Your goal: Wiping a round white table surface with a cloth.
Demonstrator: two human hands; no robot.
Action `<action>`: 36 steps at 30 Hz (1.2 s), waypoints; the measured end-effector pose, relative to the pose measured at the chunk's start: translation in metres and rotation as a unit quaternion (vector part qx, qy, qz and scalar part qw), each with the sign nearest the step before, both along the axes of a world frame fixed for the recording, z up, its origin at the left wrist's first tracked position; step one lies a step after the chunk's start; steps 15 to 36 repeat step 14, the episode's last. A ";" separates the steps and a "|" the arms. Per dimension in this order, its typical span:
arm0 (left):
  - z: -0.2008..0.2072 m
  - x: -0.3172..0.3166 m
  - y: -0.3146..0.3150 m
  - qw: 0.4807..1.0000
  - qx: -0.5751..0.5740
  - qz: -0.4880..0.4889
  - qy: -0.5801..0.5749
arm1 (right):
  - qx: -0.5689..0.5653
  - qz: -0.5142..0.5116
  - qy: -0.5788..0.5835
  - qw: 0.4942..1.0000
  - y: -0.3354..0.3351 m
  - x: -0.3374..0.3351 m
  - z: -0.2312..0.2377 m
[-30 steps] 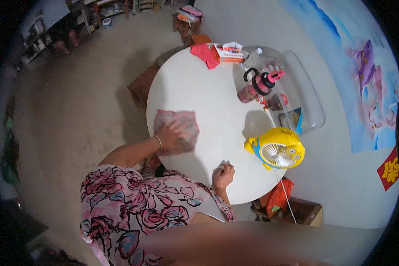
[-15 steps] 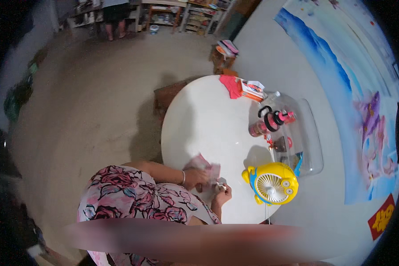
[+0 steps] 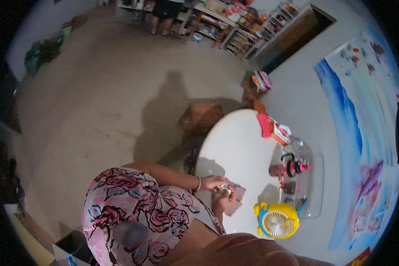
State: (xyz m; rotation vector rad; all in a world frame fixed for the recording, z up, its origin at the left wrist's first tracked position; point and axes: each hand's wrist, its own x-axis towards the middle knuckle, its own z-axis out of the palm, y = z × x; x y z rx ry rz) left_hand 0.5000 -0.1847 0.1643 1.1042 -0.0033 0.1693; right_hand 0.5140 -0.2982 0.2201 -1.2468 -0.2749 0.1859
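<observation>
My left hand, with a pale bracelet at the wrist, reaches in over the near part of the round white table. Its fingertips meet a small white item, too small to name, and appear pinched on it. From below, my right hand grips the same item between bent fingers. Beneath and beside the hands lies a flat greyish-pink piece that looks like cloth, partly covered by my right hand. To the right of it stands a yellow and blue cartoon-shaped fan.
On the table's right side a clear plastic bin stands by a pink and black bottle. Farther back are an orange and white box and a red cloth. A brown stool stands beyond the table. Shelves and a person are far off.
My left hand has left the pinkish piece and come to the white item in my right hand. The piece now lies flat. The view has swung, shifting the table right and down.
</observation>
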 end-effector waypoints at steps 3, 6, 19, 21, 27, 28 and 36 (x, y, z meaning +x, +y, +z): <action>0.041 -0.096 0.097 0.909 -0.354 -0.132 0.177 | -0.154 0.051 -0.170 0.972 0.113 -0.065 -0.008; 0.037 -0.155 0.209 0.886 -0.412 0.001 0.211 | -0.255 0.109 -0.446 0.851 0.238 -0.132 -0.005; 0.004 -0.300 0.424 0.869 -0.429 0.243 0.043 | -0.189 0.371 -0.324 0.849 0.470 -0.261 -0.001; 0.004 -0.300 0.424 0.869 -0.429 0.243 0.043 | -0.189 0.371 -0.324 0.849 0.470 -0.261 -0.001; 0.004 -0.300 0.424 0.869 -0.429 0.243 0.043 | -0.189 0.371 -0.324 0.849 0.470 -0.261 -0.001; 0.004 -0.300 0.424 0.869 -0.429 0.243 0.043 | -0.189 0.371 -0.324 0.849 0.470 -0.261 -0.001; 0.004 -0.300 0.424 0.869 -0.429 0.243 0.043 | -0.189 0.371 -0.324 0.849 0.470 -0.261 -0.001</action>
